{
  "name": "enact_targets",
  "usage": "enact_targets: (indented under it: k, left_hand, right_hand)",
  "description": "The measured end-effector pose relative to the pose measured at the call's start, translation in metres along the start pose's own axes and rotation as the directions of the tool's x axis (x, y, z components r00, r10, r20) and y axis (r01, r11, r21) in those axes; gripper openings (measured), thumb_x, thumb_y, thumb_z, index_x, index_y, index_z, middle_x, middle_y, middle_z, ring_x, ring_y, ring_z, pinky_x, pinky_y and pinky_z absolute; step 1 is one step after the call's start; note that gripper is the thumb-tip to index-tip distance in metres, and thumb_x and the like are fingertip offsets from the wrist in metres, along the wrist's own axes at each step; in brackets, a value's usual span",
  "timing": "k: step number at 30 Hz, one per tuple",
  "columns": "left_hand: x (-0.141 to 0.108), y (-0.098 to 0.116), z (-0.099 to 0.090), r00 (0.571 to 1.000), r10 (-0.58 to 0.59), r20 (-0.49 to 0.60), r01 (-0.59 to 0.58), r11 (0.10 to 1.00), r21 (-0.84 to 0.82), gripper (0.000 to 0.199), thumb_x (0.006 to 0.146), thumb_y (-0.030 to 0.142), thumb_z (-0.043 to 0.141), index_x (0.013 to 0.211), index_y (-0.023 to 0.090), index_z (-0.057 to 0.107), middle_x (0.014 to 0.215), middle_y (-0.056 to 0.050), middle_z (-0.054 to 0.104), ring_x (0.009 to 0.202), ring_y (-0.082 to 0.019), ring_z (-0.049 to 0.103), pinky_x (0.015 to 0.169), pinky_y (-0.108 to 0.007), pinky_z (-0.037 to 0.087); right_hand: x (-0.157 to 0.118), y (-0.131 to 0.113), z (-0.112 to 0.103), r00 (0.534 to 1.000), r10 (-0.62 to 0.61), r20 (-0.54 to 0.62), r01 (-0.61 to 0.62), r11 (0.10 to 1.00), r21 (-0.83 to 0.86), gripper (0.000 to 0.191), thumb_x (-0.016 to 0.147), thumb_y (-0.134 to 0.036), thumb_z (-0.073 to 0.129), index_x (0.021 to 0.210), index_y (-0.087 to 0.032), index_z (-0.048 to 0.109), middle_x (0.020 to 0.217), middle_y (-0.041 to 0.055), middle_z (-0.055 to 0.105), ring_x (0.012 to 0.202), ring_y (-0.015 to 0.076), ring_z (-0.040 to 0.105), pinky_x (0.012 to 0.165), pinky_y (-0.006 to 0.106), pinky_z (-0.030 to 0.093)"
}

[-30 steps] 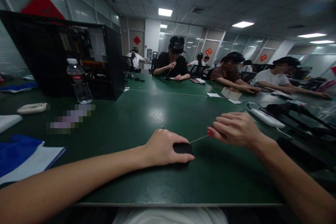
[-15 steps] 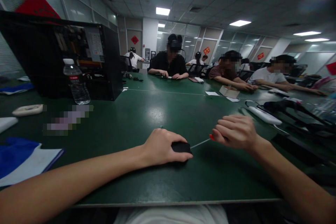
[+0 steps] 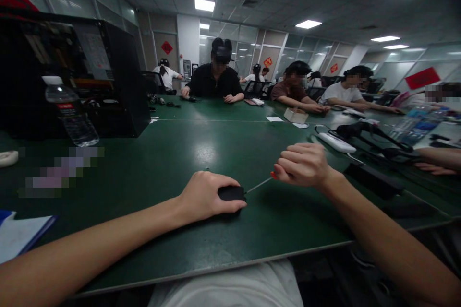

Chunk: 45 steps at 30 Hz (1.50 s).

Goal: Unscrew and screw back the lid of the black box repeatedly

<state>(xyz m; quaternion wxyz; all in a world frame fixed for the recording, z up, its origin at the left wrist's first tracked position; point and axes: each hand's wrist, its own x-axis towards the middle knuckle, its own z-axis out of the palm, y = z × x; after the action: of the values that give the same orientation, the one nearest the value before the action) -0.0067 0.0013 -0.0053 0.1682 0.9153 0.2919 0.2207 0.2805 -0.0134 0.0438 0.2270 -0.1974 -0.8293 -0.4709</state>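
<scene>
Black block is gripped between thumb and fingers of the left hand and is held at the green table, near its front edge. Screwdriver is held in the closed right hand; its thin shaft is directed at the block's right end; tip contact cannot be confirmed. Water bottle is observed upright beside the computer case, at left.

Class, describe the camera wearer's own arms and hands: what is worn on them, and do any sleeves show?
The left hand and right hand are ungloved, with no ring, watch or wristband visible. The left forearm and right forearm are bare, with no sleeve, cable or marking in view.
</scene>
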Motion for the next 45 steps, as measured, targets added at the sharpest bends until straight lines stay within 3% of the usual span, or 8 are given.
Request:
enact_targets:
  k: [25, 31, 35, 38, 41, 45]
  left_hand:
    - [0.0, -0.003, 0.002, 1.0, 0.022, -0.006, -0.022, 1.0, 0.001, 0.044, 0.086, 0.058, 0.07, 0.112, 0.023, 0.078, 0.105, -0.003, 0.081, 0.093, -0.024, 0.076, 0.082, -0.029, 0.053]
    - [0.0, -0.001, 0.003, 1.0, 0.009, -0.011, -0.009, 1.0, 0.008, 0.043, 0.085, 0.057, 0.071, 0.111, 0.023, 0.078, 0.105, -0.003, 0.081, 0.094, -0.025, 0.076, 0.083, -0.029, 0.053]
    - [0.0, 0.0, 0.004, 1.0, 0.003, -0.011, -0.002, 1.0, 0.022, 0.044, 0.084, 0.057, 0.072, 0.111, 0.023, 0.078, 0.106, -0.003, 0.081, 0.096, -0.026, 0.076, 0.084, -0.031, 0.053]
    - [0.0, 0.001, 0.004, 1.0, -0.003, -0.013, 0.004, 0.999, 0.037, 0.045, 0.084, 0.058, 0.071, 0.112, 0.023, 0.078, 0.106, -0.003, 0.081, 0.095, -0.026, 0.076, 0.084, -0.031, 0.052]
    - [0.0, 0.001, 0.003, 1.0, -0.004, -0.009, 0.005, 0.999, 0.04, 0.044, 0.084, 0.058, 0.072, 0.112, 0.023, 0.078, 0.106, -0.003, 0.081, 0.095, -0.026, 0.076, 0.083, -0.031, 0.052]
    - [0.0, 0.0, 0.003, 1.0, 0.009, -0.009, -0.009, 0.999, 0.039, 0.045, 0.084, 0.059, 0.072, 0.111, 0.024, 0.077, 0.105, -0.003, 0.081, 0.094, -0.026, 0.076, 0.082, -0.03, 0.052]
  right_hand:
    - [-0.002, 0.0, -0.002, 1.0, -0.014, 0.014, 0.014, 1.0, -0.016, 0.043, 0.094, -0.025, 0.055, 0.053, -0.021, 0.043, 0.05, -0.0035, 0.042, 0.052, 0.0117, 0.036, 0.053, 0.028, 0.029]
    - [0.017, -0.014, -0.034, 0.998, -0.059, 0.024, 0.062, 0.992, -0.112, 0.043, 0.093, -0.03, 0.062, 0.054, -0.021, 0.046, 0.05, -0.0021, 0.043, 0.055, 0.0144, 0.033, 0.054, 0.031, 0.025]
    - [0.039, -0.037, -0.064, 0.991, -0.037, 0.13, 0.062, 0.98, -0.19, 0.043, 0.093, -0.033, 0.067, 0.056, -0.021, 0.05, 0.051, -0.0015, 0.044, 0.056, 0.0148, 0.036, 0.057, 0.034, 0.023]
    - [0.05, -0.056, -0.079, 0.963, 0.093, 0.253, -0.029, 0.969, -0.246, 0.043, 0.098, -0.03, 0.06, 0.057, -0.021, 0.052, 0.051, -0.0001, 0.045, 0.053, 0.0159, 0.039, 0.056, 0.035, 0.022]
    - [0.053, -0.068, -0.084, 0.898, 0.232, 0.373, -0.131, 0.952, -0.276, 0.044, 0.1, -0.029, 0.052, 0.057, -0.021, 0.054, 0.049, 0.0021, 0.046, 0.047, 0.0178, 0.043, 0.053, 0.035, 0.019]
    - [0.048, -0.061, -0.076, 0.801, 0.309, 0.513, -0.197, 0.945, -0.262, 0.051, 0.1, -0.037, 0.051, 0.053, -0.02, 0.06, 0.041, 0.004, 0.046, 0.037, 0.0164, 0.039, 0.052, 0.033, 0.011]
